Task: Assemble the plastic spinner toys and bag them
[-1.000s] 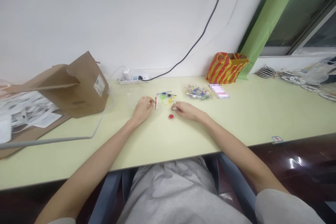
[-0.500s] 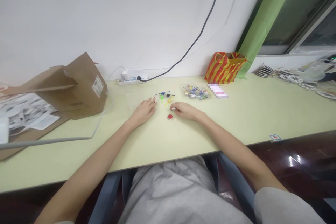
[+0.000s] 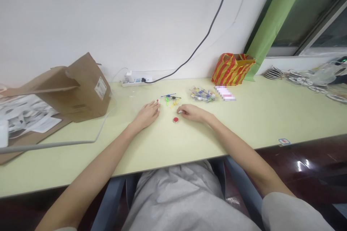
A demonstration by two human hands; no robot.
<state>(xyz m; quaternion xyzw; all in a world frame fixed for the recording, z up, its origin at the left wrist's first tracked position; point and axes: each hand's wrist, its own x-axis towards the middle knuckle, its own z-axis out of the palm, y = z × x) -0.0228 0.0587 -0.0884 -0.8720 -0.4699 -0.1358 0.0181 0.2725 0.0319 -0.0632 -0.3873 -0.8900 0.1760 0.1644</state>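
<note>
Small round red disc [image 3: 176, 120] between left hand [image 3: 147, 114] and right hand [image 3: 192, 113]

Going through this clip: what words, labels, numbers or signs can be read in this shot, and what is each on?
Nothing can be read for certain.
White label on the brown cardboard box: too small to read.
Small sticker on the pale green table: red marking, too small to read.
Pixelated pink patch: blurred, unreadable.
</note>
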